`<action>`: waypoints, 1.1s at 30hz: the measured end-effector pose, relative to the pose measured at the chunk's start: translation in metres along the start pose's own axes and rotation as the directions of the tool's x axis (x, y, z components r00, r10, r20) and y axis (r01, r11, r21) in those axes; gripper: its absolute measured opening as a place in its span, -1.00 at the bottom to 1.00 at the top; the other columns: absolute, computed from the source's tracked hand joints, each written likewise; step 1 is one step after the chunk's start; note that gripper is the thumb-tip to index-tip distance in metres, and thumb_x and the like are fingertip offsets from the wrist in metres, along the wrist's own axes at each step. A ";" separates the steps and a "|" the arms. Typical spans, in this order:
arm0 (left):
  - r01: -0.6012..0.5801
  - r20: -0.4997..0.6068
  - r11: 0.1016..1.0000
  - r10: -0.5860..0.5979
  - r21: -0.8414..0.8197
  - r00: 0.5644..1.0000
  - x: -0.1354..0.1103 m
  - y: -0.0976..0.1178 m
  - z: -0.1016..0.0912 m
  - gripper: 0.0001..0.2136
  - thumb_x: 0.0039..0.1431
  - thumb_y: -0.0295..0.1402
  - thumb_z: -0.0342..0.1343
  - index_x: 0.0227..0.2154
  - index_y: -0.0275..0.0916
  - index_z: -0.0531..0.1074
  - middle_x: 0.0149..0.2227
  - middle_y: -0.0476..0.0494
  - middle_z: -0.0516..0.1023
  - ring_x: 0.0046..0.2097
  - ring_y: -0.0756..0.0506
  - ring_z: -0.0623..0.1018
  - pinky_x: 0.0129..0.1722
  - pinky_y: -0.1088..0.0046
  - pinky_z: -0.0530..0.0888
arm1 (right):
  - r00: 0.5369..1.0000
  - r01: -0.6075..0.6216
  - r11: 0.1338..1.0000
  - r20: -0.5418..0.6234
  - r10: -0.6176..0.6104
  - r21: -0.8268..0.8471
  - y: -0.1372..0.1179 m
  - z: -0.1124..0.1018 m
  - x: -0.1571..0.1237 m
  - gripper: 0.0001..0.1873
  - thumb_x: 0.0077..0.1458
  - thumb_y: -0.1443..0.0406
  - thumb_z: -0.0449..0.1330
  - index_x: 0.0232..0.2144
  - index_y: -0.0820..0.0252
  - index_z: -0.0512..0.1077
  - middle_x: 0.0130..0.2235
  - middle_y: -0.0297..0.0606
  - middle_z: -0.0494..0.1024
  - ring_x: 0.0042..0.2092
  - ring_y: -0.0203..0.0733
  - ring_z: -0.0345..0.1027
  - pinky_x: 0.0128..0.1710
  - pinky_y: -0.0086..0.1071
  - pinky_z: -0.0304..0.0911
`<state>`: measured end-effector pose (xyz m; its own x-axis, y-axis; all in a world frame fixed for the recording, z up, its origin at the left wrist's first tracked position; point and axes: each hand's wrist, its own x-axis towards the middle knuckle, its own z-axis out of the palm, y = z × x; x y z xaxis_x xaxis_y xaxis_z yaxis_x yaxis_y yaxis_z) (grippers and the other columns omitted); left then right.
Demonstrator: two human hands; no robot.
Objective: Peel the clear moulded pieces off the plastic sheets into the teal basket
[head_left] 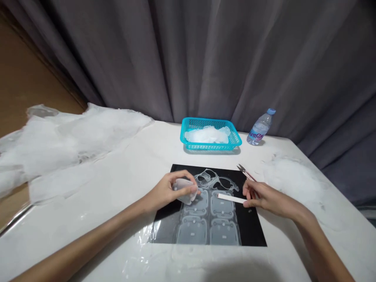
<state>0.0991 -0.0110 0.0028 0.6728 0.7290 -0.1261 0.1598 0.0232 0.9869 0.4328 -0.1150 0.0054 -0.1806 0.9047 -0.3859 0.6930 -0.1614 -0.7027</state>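
On the white table lies a black mat [255,231] with a sheet of clear moulded plastic pieces [205,223] on it. My left hand [173,192] is closed round one loose clear plastic piece [184,191], held just above the sheet's upper left. My right hand [261,197] rests on the mat's right side and pinches the end of a thin white stick [230,198] that lies across the sheet. A small pair of snips [246,172] lies just beyond my right hand.
A turquoise basket [235,139] with clear plastic pieces stands behind the mat. A water bottle [260,128] stands to its right. Crumpled white plastic sheeting [67,141] covers the table's left; more film [293,176] lies at the right. A grey curtain hangs behind.
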 end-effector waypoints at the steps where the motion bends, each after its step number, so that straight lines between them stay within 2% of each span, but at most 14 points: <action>1: -0.035 -0.031 0.999 0.035 0.011 0.999 0.012 0.007 -0.004 -0.72 0.22 -0.12 0.33 -0.26 -0.24 0.49 -0.25 -0.20 0.74 -0.23 -0.17 0.72 -0.23 0.33 0.61 | 1.000 -0.004 1.000 0.011 0.004 -0.007 0.000 0.000 0.001 -0.84 0.18 0.24 0.29 -0.33 0.14 0.37 -0.35 -0.36 0.40 -0.29 -0.21 0.27 -0.29 -0.36 0.15; 3: -0.147 -0.094 0.985 0.155 0.087 0.983 0.043 0.026 -0.017 -0.71 0.20 -0.10 0.32 -0.25 -0.23 0.47 -0.21 -0.22 0.74 -0.16 -0.21 0.72 -0.16 0.28 0.61 | 0.999 0.006 1.000 0.037 -0.006 -0.008 0.000 0.000 0.002 -0.85 0.19 0.27 0.27 -0.39 0.16 0.39 -0.38 -0.36 0.40 -0.31 -0.23 0.24 -0.32 -0.37 0.10; 5: -0.287 -0.182 0.899 0.359 0.332 0.915 0.081 0.047 -0.030 -0.72 0.29 -0.09 0.21 -0.21 -0.24 0.48 -0.15 -0.23 0.72 -0.08 -0.22 0.70 -0.08 0.24 0.59 | 0.998 0.032 0.999 0.058 -0.032 0.004 -0.001 -0.001 0.002 -0.85 0.20 0.28 0.25 -0.41 0.17 0.39 -0.38 -0.36 0.42 -0.32 -0.23 0.24 -0.33 -0.38 0.10; 6: -0.314 -0.208 0.811 0.460 0.493 0.863 0.098 0.056 -0.036 -0.73 0.34 -0.11 0.13 -0.17 -0.24 0.47 -0.11 -0.24 0.69 -0.05 -0.22 0.68 -0.03 0.21 0.57 | 0.997 0.047 0.999 0.061 -0.048 0.011 -0.002 -0.002 0.002 -0.86 0.21 0.29 0.23 -0.41 0.17 0.39 -0.37 -0.35 0.43 -0.32 -0.23 0.25 -0.33 -0.38 0.11; 9: -0.299 -0.271 0.727 0.555 0.619 0.787 0.126 0.066 -0.036 -0.72 0.34 -0.21 0.12 -0.02 -0.27 0.39 0.10 -0.36 0.55 0.17 -0.30 0.51 0.19 0.00 0.40 | 0.998 0.066 0.998 0.019 -0.066 -0.010 -0.001 -0.007 -0.004 -0.84 0.27 0.25 0.20 -0.37 0.16 0.40 -0.36 -0.33 0.45 -0.30 -0.21 0.29 -0.29 -0.36 0.16; 12: -0.336 -0.160 0.651 0.580 0.681 0.799 0.099 0.047 -0.008 -0.76 0.32 -0.20 0.17 -0.07 -0.23 0.42 0.03 -0.28 0.55 0.14 -0.29 0.49 0.24 0.02 0.35 | 0.993 0.060 0.997 -0.103 -0.065 -0.046 0.001 -0.015 -0.013 -0.77 0.35 0.12 0.15 -0.29 0.13 0.40 -0.33 -0.33 0.46 -0.30 -0.19 0.32 -0.28 -0.34 0.21; 13: -0.378 -0.057 0.619 0.566 0.688 0.822 0.081 0.037 0.005 -0.77 0.34 -0.17 0.18 -0.09 -0.21 0.44 -0.02 -0.22 0.57 0.08 -0.25 0.53 0.19 0.09 0.40 | 0.986 0.062 0.997 -0.154 -0.067 -0.039 0.001 -0.018 -0.016 -0.75 0.37 0.08 0.13 -0.26 0.11 0.39 -0.32 -0.32 0.47 -0.30 -0.19 0.34 -0.28 -0.33 0.24; 15: -0.517 0.301 0.532 0.442 0.670 0.845 0.043 0.016 0.030 -0.66 0.41 -0.05 0.10 0.02 -0.19 0.44 0.05 -0.23 0.55 0.09 -0.24 0.54 0.16 0.13 0.44 | 0.963 0.085 0.996 -0.256 -0.085 -0.010 0.000 -0.021 -0.020 -0.70 0.37 0.01 0.12 -0.22 0.09 0.35 -0.30 -0.32 0.49 -0.31 -0.19 0.39 -0.29 -0.32 0.29; 17: -0.534 0.432 0.551 0.316 0.641 0.845 0.015 -0.001 0.045 -0.45 0.32 0.09 0.16 0.20 -0.16 0.38 0.24 -0.29 0.47 0.24 -0.32 0.47 0.25 0.06 0.38 | 0.932 0.138 0.990 -0.338 -0.128 0.005 -0.005 -0.019 -0.021 -0.66 0.32 -0.03 0.19 -0.24 0.09 0.34 -0.29 -0.32 0.50 -0.29 -0.18 0.44 -0.28 -0.31 0.33; 19: -0.514 0.451 0.575 0.263 0.636 0.853 0.003 -0.011 0.047 -0.32 0.27 0.15 0.17 0.31 -0.12 0.30 0.37 -0.30 0.35 0.36 -0.38 0.36 0.32 -0.01 0.32 | 0.907 0.197 0.980 -0.378 -0.184 -0.004 -0.013 -0.013 -0.019 -0.63 0.30 -0.04 0.23 -0.30 0.10 0.34 -0.31 -0.32 0.49 -0.29 -0.17 0.45 -0.27 -0.32 0.34; 22: -0.488 0.441 0.578 0.232 0.654 0.867 0.007 -0.017 0.038 -0.32 0.30 0.15 0.13 0.36 -0.07 0.27 0.46 -0.26 0.22 0.44 -0.37 0.25 0.38 -0.04 0.24 | 0.898 0.244 0.970 -0.380 -0.221 0.013 -0.027 0.001 -0.015 -0.65 0.37 -0.01 0.15 -0.32 0.11 0.38 -0.35 -0.33 0.49 -0.32 -0.20 0.47 -0.28 -0.32 0.35; 26: -0.467 0.400 0.573 0.248 0.674 0.882 0.021 -0.018 0.023 -0.42 0.37 0.10 0.09 0.33 -0.02 0.33 0.47 -0.20 0.18 0.45 -0.32 0.24 0.41 -0.01 0.20 | 0.877 0.307 0.951 -0.381 -0.292 -0.023 -0.042 0.019 -0.010 -0.75 0.45 0.11 0.09 -0.12 0.06 0.51 -0.11 -0.26 0.58 -0.22 -0.22 0.52 -0.07 -0.25 0.38; 29: -0.433 0.371 0.559 0.228 0.707 0.900 0.027 -0.018 0.016 -0.46 0.40 0.08 0.06 0.33 0.01 0.33 0.50 -0.16 0.13 0.48 -0.31 0.18 0.43 -0.02 0.15 | 0.841 0.390 0.917 -0.374 -0.390 -0.079 -0.045 0.026 -0.006 -0.79 0.43 0.18 0.13 -0.19 0.06 0.56 -0.05 -0.25 0.58 -0.06 -0.16 0.50 0.03 -0.23 0.33; 33: -0.408 0.335 0.501 0.234 0.763 0.913 0.025 -0.016 0.020 -0.46 0.42 0.08 0.01 0.33 -0.04 0.34 0.51 -0.21 0.08 0.49 -0.34 0.13 0.44 -0.05 0.13 | 0.877 0.422 0.906 -0.235 -0.419 -0.040 -0.046 0.034 -0.003 -0.86 0.39 0.22 0.21 -0.17 0.07 0.56 -0.12 -0.27 0.57 -0.09 -0.17 0.48 -0.06 -0.30 0.35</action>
<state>0.1277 -0.0072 -0.0180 0.8934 0.4417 0.0821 0.3564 -0.8080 0.4691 0.3776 -0.1233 0.0183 -0.2850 0.9537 0.0962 0.5790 0.2513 -0.7756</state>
